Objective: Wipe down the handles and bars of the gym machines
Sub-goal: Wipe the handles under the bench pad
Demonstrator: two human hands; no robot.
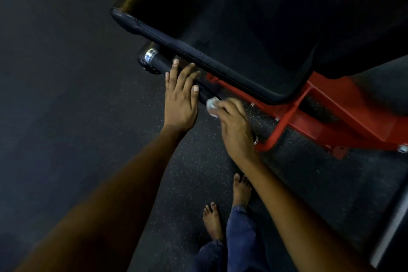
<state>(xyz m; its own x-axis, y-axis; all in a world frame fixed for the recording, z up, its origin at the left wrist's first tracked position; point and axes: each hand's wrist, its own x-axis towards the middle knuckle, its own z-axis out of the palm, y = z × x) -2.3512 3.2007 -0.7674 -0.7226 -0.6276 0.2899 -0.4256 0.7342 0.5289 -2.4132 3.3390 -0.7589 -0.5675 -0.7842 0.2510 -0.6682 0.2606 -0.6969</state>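
Observation:
A black handle bar (155,62) with a chrome ring near its end sticks out from under the black seat pad (231,51) of a red-framed gym machine (320,117). My left hand (180,95) rests on the bar with straight fingers laid across it. Just to the right, my right hand (235,128) grips a small white cloth (212,106) and presses it against the same bar, below the pad's front edge. The stretch of bar under both hands is hidden.
The dark speckled rubber floor (66,95) spreads out to the left. My bare feet (220,216) and blue trouser legs stand at the bottom centre. The red frame's struts and bolts (403,149) run along the floor at right.

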